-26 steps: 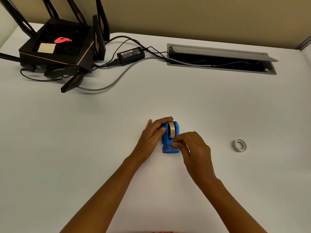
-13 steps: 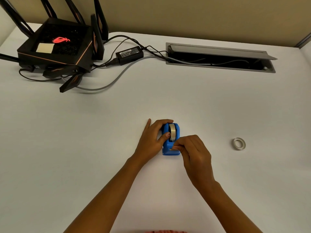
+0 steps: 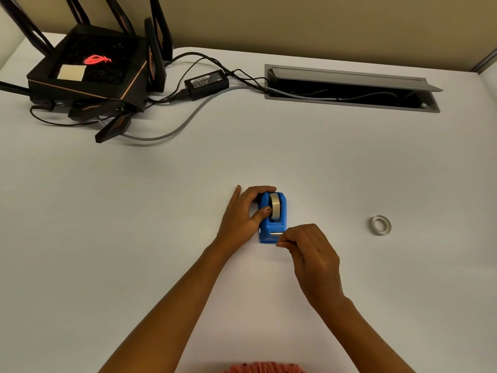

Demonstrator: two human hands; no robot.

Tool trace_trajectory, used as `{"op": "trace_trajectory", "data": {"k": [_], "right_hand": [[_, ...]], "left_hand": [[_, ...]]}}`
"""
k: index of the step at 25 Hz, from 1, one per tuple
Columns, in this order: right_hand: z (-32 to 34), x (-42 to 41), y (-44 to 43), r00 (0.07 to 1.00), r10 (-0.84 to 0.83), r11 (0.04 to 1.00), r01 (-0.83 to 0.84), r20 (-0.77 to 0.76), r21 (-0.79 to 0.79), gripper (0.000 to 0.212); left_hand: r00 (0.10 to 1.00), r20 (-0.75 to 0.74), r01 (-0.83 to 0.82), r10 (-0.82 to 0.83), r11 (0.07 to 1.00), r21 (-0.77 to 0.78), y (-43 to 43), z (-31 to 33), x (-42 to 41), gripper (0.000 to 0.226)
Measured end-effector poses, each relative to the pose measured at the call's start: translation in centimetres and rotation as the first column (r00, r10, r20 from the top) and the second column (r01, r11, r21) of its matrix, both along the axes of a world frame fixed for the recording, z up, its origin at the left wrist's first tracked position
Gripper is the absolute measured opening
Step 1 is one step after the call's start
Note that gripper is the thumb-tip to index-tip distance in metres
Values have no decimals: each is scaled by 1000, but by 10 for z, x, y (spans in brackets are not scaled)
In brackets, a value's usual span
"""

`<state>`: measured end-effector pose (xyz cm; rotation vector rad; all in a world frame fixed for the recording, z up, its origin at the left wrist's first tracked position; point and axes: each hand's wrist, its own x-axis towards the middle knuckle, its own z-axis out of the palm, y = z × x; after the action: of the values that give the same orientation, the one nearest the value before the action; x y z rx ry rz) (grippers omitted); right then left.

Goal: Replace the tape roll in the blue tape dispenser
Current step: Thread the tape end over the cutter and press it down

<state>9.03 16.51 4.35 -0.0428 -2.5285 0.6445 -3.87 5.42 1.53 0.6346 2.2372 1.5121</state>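
The blue tape dispenser (image 3: 272,230) stands on the white table, a little nearer than its middle. A pale tape roll (image 3: 275,208) sits upright in its cradle. My left hand (image 3: 242,216) grips the dispenser from the left, fingers curled over the far end and thumb on its side by the roll. My right hand (image 3: 309,250) is just off the dispenser's near right corner, by the metal cutter (image 3: 276,233). Its thumb and forefinger are pinched together, and no tape shows between them. A thin grey tape ring (image 3: 380,225) lies flat to the right, apart from both hands.
A black router (image 3: 88,76) with antennas stands at the far left. Its power brick (image 3: 206,82) and cables trail across the table (image 3: 134,238) into an open grey cable hatch (image 3: 349,88) at the back. Pink fabric (image 3: 265,368) shows at the near edge.
My right hand has drawn back from the cutter toward me and to the right, uncovering the dispenser's front. My left thumb has shifted onto the side by the roll.
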Motion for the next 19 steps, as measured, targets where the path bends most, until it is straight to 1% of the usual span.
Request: {"op": "trace_trajectory", "data": {"k": [4, 7, 11, 15, 17, 19], "right_hand": [[-8, 7, -4, 1000, 11, 1000, -10, -26, 23, 23], [-17, 12, -3, 999, 34, 998, -34, -8, 56, 20], [-25, 16, 1, 998, 62, 994, -63, 5, 85, 29], [-31, 17, 0, 997, 69, 993, -70, 21, 99, 20], [-33, 18, 0, 997, 74, 992, -75, 18, 104, 23], [-34, 17, 0, 997, 76, 991, -76, 4, 110, 31]], "left_hand": [[1000, 1, -2, 2, 1000, -11, 1, 1, 0, 35], [1000, 5, 6, -6, 1000, -9, 0, 1, -2, 34], [1000, -1, 17, -17, 1000, -11, 0, 0, -2, 33], [1000, 8, 20, -20, 1000, -21, 1, 0, -2, 33], [999, 19, 29, -28, 999, -34, 1, 2, -2, 33], [995, 72, 70, -68, 997, -29, -1, 7, -6, 31]]}}
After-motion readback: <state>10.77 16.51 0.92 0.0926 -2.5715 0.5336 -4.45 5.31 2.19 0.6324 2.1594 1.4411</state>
